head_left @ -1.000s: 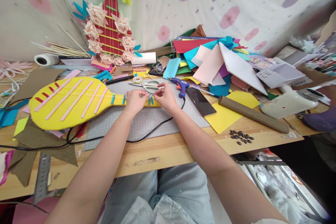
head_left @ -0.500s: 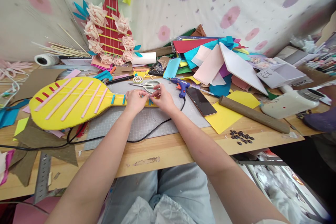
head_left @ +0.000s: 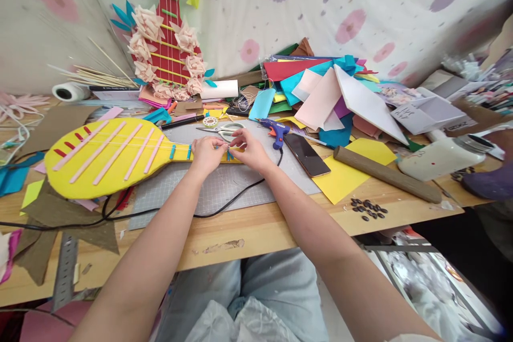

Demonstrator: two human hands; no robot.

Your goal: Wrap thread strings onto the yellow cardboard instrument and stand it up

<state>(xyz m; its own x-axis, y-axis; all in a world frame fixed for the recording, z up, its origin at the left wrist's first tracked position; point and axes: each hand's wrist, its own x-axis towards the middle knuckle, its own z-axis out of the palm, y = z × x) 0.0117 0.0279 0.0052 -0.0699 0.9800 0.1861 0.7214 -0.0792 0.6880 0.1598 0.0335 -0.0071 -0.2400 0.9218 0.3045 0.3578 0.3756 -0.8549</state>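
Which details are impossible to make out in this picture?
In the head view:
Far neck end of the yellow guitar-shaped craft: behind the bare right hand.
Anything in the bare left hand: too small, fingers cover it.
Neck top of the red, flower-trimmed guitar-shaped craft: cut off by upper edge.

The white box (head_left: pixel 435 109) bears handwriting (head_left: pixel 404 112), the brown cardboard (head_left: pixel 473 116) printed characters (head_left: pixel 457 126), neither clearly readable.
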